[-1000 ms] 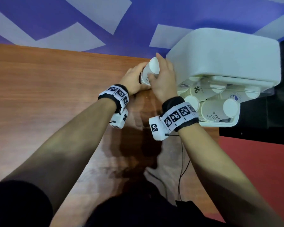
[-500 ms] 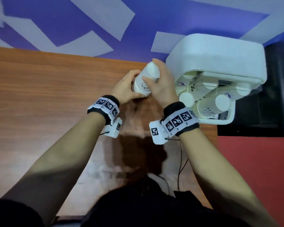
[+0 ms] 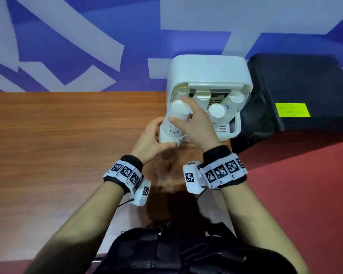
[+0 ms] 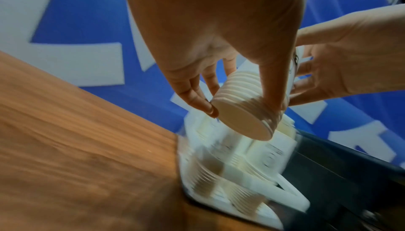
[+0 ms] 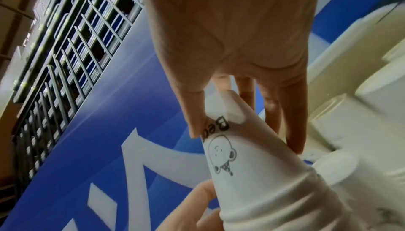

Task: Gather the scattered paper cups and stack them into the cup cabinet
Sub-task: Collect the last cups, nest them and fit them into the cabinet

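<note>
A stack of several white paper cups (image 3: 173, 125), printed with a small cartoon face, is held base-up and tilted in front of the white cup cabinet (image 3: 208, 74). My left hand (image 3: 160, 135) grips the stack's wide rim end (image 4: 241, 123). My right hand (image 3: 186, 115) pinches the narrow upper part (image 5: 252, 156), thumb on one side and fingers on the other. The stack's base sits at the cabinet's left front corner. Inside the open cabinet, other upturned cups (image 3: 217, 110) stand in rows (image 4: 241, 165).
The cabinet stands at the right end of the wooden table (image 3: 67, 135), against a blue and white wall. To its right is a black box with a yellow label (image 3: 292, 109). A red floor (image 3: 305, 194) lies beyond the table's right edge.
Both hands have carried the cup stack rightward, from beside the cabinet to its left front opening. The stack now stands more upright.
</note>
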Demonstrator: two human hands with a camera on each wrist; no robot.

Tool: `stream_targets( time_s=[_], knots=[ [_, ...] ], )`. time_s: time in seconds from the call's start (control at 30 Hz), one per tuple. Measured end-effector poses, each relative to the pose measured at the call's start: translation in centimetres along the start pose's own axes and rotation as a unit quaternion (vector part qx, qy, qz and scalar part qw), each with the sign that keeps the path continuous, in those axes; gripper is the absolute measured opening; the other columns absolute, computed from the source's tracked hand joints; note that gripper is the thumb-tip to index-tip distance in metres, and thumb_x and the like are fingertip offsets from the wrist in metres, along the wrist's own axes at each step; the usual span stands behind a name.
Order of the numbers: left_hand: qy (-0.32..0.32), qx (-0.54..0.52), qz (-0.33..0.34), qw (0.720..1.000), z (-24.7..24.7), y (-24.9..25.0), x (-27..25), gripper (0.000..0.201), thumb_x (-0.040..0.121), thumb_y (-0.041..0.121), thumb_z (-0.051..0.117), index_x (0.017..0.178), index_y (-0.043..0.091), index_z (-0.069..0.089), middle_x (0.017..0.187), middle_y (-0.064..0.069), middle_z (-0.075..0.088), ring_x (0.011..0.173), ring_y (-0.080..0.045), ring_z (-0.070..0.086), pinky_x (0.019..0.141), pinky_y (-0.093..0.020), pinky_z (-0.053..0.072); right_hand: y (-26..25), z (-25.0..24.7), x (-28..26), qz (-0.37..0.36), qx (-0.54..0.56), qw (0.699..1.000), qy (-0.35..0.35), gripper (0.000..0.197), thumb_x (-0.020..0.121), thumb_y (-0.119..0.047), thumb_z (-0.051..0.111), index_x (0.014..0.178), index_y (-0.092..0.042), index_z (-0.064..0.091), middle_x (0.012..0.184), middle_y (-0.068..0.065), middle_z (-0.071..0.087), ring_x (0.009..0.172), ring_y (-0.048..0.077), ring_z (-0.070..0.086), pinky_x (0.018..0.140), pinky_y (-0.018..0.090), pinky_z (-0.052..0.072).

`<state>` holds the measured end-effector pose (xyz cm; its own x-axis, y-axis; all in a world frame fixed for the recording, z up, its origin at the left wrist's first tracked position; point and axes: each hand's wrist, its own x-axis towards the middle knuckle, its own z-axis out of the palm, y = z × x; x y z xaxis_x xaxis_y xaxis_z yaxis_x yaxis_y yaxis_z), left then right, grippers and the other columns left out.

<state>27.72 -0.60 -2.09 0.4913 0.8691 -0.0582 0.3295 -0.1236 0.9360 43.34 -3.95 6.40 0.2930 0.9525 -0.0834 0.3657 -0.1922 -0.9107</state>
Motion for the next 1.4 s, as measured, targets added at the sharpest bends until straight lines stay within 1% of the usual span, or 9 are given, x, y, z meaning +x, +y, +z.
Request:
stream_targets(
  time_s=[0.1,0.23,0.4,0.6,0.73,0.9,1.1,1.27,1.4],
  knots=[
    [-0.029,0.010,-0.003,1.000,4.2,1.5,0.0,0.080,0.067,0.033,0.084,0.134,0.030,0.041,0.132,0.006,0.050,0.112,-0.012,0.054,0.094,-0.038,0.049,1.5,-4.3,-1.8,0.032,0.033,0.999,0.008,0.062,0.073,-0.017,0.080,0.127,-0.022,0.050,0.110,-0.015,0.055,0.105,0.011,0.055,0.094,0.031,0.049],
    [-0.076,0.035,0.016,0.996,9.5,4.0,0.3,0.080,0.068,0.043,0.080,0.136,0.034,0.037,0.135,0.005,0.046,0.118,-0.013,0.050,0.101,-0.040,0.044,4.1,-9.1,-3.7,0.061,-0.005,0.998,0.021,0.075,0.073,-0.012,0.079,0.136,-0.023,0.040,0.118,-0.008,0.049,0.110,0.014,0.049,0.087,0.021,0.040],
    [-0.113,0.051,0.062,0.990,14.5,7.0,2.3,0.073,0.076,0.024,0.077,0.138,0.023,0.038,0.135,-0.003,0.045,0.123,-0.017,0.044,0.105,-0.034,0.036,6.5,-13.3,-4.6,0.068,-0.029,0.988,0.133,0.072,0.072,-0.006,0.078,0.134,-0.017,0.042,0.113,-0.005,0.053,0.101,0.011,0.049,0.070,0.004,0.037],
    [-0.157,0.011,0.050,0.986,16.7,7.5,4.6,0.087,0.075,0.018,0.077,0.146,0.026,0.028,0.146,-0.002,0.039,0.131,-0.014,0.039,0.111,-0.036,0.033,7.8,-15.2,-2.3,0.069,-0.047,0.979,0.187,0.071,0.073,-0.007,0.076,0.135,-0.016,0.042,0.116,-0.008,0.048,0.104,0.008,0.045,0.084,0.011,0.032],
    [-0.139,0.055,0.033,0.988,16.0,6.4,5.3,0.079,0.080,0.021,0.071,0.146,0.028,0.029,0.145,0.000,0.041,0.130,-0.014,0.043,0.109,-0.037,0.037,8.6,-14.4,0.5,0.060,-0.069,0.980,0.177,0.073,0.070,-0.013,0.075,0.135,-0.018,0.042,0.125,0.004,0.053,0.115,0.020,0.049,0.096,0.029,0.041],
    [0.030,0.108,0.107,0.988,13.4,5.6,4.9,0.052,0.083,0.008,0.061,0.133,0.012,0.047,0.130,-0.006,0.049,0.119,-0.020,0.048,0.103,-0.036,0.040,10.1,-13.1,3.4,0.084,-0.083,0.982,0.150,0.066,0.068,-0.017,0.070,0.127,-0.024,0.044,0.118,0.006,0.055,0.107,0.024,0.054,0.093,0.041,0.047],
    [0.031,0.157,0.098,0.982,12.9,5.3,7.2,0.060,0.081,0.014,0.064,0.136,0.008,0.041,0.138,-0.010,0.042,0.129,-0.025,0.037,0.107,-0.023,0.024,12.2,-13.0,4.6,0.100,-0.107,0.977,0.152,0.067,0.066,-0.029,0.072,0.125,-0.018,0.043,0.118,0.008,0.055,0.108,0.026,0.054,0.091,0.045,0.047],
    [0.005,0.209,0.066,0.976,14.3,4.8,9.6,0.071,0.082,0.025,0.069,0.144,0.017,0.036,0.150,-0.008,0.029,0.135,-0.026,0.033,0.110,-0.035,0.030,12.4,-13.3,5.3,0.098,-0.126,0.976,0.148,0.069,0.070,-0.027,0.074,0.129,-0.013,0.041,0.118,0.011,0.054,0.107,0.028,0.053,0.091,0.044,0.046],
    [-0.001,0.242,0.054,0.969,14.5,5.0,10.7,0.063,0.083,0.020,0.064,0.141,0.018,0.040,0.146,-0.011,0.033,0.126,-0.031,0.043,0.095,-0.041,0.045,12.6,-13.5,5.6,0.096,-0.141,0.974,0.148,0.070,0.074,-0.024,0.074,0.133,-0.010,0.039,0.121,0.013,0.051,0.110,0.030,0.050,0.092,0.041,0.043]
  ],
)
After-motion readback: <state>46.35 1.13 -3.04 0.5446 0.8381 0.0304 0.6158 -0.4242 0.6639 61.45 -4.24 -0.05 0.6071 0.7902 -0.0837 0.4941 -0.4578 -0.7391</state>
